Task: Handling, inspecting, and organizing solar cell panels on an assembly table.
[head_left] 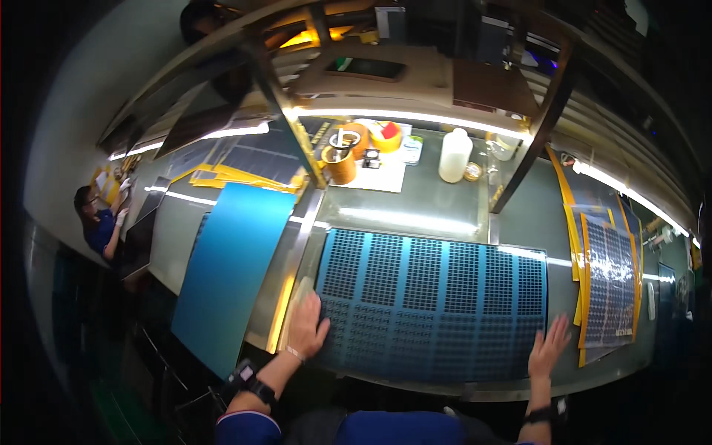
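In front of me on the bench lies a wide blue panel (423, 282) patterned with rows of small dark rectangles. Its lower half looks darker. My left hand (305, 326) is at the panel's left edge, fingers stretched out flat and thumb apart. A pale strip (302, 288) shows just beyond those fingertips; its kind is unclear. At the opposite edge, my right hand (549, 347) is held flat with its fingers extended. Neither hand grips anything; whether the fingers touch the panel edges is hard to tell.
A plain blue sheet (233, 274) lies to the left, past a metal post (297, 245). Yellow-edged films (610, 278) lie at right. Behind the panel stand a white bottle (455, 156) and tape rolls (341, 165). A shelf (415, 74) hangs above. Far left, a person (100, 222) works.
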`<state>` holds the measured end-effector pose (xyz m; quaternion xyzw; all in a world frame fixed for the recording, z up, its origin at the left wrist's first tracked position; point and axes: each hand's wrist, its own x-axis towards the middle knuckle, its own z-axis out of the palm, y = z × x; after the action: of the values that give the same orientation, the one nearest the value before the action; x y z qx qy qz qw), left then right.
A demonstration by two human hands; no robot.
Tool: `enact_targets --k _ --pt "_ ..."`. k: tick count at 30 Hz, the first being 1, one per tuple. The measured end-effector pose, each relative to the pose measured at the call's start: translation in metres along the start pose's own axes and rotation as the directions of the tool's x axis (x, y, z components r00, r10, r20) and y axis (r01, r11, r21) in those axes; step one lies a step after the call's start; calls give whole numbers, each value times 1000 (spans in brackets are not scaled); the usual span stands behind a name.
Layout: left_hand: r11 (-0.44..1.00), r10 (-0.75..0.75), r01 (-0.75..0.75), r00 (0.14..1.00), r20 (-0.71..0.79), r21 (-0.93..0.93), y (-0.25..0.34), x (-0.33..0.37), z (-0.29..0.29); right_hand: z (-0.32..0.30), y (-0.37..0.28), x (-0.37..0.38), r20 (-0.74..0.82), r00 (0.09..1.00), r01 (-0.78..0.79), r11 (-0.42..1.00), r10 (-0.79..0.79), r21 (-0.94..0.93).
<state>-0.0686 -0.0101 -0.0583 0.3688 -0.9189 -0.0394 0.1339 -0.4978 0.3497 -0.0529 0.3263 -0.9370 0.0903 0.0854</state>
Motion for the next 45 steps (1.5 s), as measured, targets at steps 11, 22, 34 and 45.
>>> enact_targets --k 11,22,34,45 --pt "728 -534 471 845 19 -498 -7 -52 6 -6 -14 -54 118 963 -239 970 242 -38" --pt "622 -558 713 694 455 -325 -48 -32 9 1 -187 -133 71 844 459 785 -531 415" --pt "526 -517 752 653 553 -397 -72 -23 22 -4 -198 -140 126 856 431 827 -501 362" --pt "78 67 559 823 564 -825 -58 -49 -114 -60 -190 -123 -423 741 634 751 -522 185"
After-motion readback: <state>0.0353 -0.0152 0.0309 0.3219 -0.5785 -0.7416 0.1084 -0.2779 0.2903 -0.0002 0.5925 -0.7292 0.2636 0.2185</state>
